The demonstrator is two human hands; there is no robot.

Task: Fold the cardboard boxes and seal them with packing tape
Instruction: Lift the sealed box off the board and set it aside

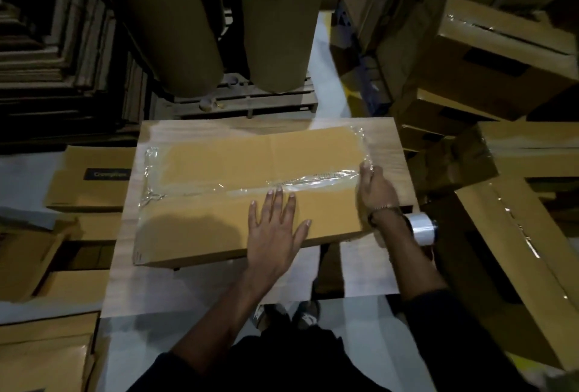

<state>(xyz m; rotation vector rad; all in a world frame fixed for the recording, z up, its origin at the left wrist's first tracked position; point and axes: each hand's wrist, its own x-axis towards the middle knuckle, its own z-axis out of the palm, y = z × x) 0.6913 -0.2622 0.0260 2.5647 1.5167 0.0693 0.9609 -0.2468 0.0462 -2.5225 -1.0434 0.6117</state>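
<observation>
A long brown cardboard box lies flat on a small light wood table. Clear packing tape runs along its centre seam and down both short ends. My left hand lies flat on the lid with fingers spread, its fingertips at the tape. My right hand is at the box's right end, fingers laid over the tape at the corner. A roll of clear tape hangs around my right forearm near the wrist.
Taped and folded boxes are piled to the right, flat cartons to the left and lower left. Two big brown paper rolls stand on a pallet behind the table. My feet show below the table edge.
</observation>
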